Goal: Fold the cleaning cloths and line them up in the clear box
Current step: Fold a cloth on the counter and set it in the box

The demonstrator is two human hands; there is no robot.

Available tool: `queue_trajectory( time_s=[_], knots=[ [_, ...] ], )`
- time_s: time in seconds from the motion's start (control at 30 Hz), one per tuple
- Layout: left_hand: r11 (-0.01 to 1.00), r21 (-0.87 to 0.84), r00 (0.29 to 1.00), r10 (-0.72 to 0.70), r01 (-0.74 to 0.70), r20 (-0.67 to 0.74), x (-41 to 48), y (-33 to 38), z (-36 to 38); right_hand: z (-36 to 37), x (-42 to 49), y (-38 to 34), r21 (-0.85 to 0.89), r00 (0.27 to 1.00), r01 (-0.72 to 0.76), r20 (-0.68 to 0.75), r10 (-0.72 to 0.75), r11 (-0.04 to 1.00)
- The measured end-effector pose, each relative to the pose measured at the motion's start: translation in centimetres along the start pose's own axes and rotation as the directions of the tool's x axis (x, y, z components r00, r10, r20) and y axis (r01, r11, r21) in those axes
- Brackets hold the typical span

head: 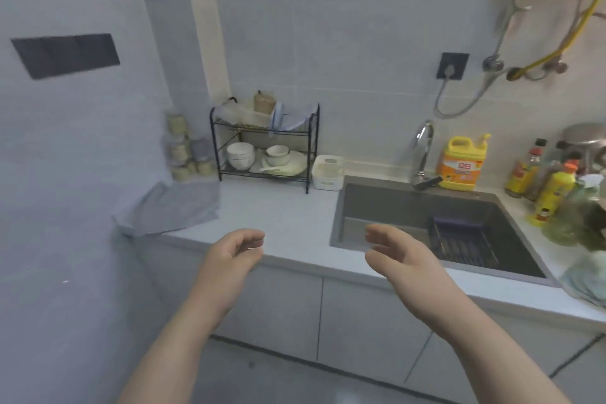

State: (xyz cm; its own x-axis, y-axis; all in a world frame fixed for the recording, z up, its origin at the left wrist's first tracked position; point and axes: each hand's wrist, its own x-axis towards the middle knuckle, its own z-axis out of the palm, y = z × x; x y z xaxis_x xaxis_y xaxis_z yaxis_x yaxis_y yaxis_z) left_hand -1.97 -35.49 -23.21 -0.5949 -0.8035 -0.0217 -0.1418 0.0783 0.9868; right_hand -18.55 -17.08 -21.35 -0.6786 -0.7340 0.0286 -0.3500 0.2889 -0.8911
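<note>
A grey-blue cleaning cloth (170, 208) lies spread at the left end of the white counter (282, 216), hanging a little over its corner. A light green cloth (582, 277) sits bunched at the counter's right front edge. My left hand (229, 254) hovers over the counter's front edge, fingers curled and apart, holding nothing. My right hand (401, 257) is held out beside it, in front of the sink, fingers spread and empty. A clear box sits on the top shelf of the black dish rack (262, 144); it is blurred.
A grey sink (426, 216) with a dark basket (459, 239) and a tap (423, 154) fills the counter's right half. A white bin (328, 172), stacked jars (185, 151), a yellow detergent jug (462, 162) and several bottles (551, 180) line the back wall.
</note>
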Motion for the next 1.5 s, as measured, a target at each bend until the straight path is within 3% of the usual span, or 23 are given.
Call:
queue_trajectory(
  time_s=[0.17, 0.53, 0.9, 1.0, 1.13, 1.3, 1.43, 1.5],
  knots=[
    [0.998, 0.02, 0.987, -0.059, 0.063, -0.15, 3.6, -1.3, -4.7, 4.2, 6.0, -0.6, -0.028, 0.995, 0.0, 0.104, 0.003, 1.0],
    [0.968, 0.121, 0.947, -0.184, 0.221, -0.263, 17.4, -2.7, -6.5, 8.1, 23.8, 0.5, 0.125, 0.971, 0.002, 0.237, -0.031, 0.992],
    [0.926, 0.178, 0.882, -0.237, 0.332, -0.408, 27.2, -6.7, -14.0, 16.5, 36.5, -1.1, 0.09, 0.894, 0.009, 0.445, -0.048, 0.996],
    [0.875, 0.258, 0.872, -0.293, 0.41, -0.393, 31.2, -9.9, -16.8, 19.4, 39.6, -1.5, 0.042, 0.893, 0.011, 0.449, -0.029, 0.999],
    [0.718, 0.502, 0.876, -0.387, 0.482, -0.287, 37.3, -16.0, -20.9, 25.3, 43.8, -1.9, -0.007, 0.889, -0.009, 0.458, 0.011, 1.0],
    [0.618, 0.683, 0.91, -0.376, 0.389, -0.177, 46.3, -21.5, -26.7, 35.9, 48.8, -2.1, -0.056, 0.882, -0.122, 0.452, 0.134, 0.991],
    [0.598, 0.718, 0.915, -0.38, 0.356, -0.138, 52.7, -24.2, -31.6, 43.9, 52.8, -2.2, -0.109, 0.857, -0.251, 0.438, 0.273, 0.962],
    [0.597, 0.74, 0.941, -0.304, 0.31, -0.15, 54.9, -25.6, -33.3, 46.7, 54.7, -2.2, -0.16, 0.855, -0.279, 0.407, 0.321, 0.947]
  ],
)
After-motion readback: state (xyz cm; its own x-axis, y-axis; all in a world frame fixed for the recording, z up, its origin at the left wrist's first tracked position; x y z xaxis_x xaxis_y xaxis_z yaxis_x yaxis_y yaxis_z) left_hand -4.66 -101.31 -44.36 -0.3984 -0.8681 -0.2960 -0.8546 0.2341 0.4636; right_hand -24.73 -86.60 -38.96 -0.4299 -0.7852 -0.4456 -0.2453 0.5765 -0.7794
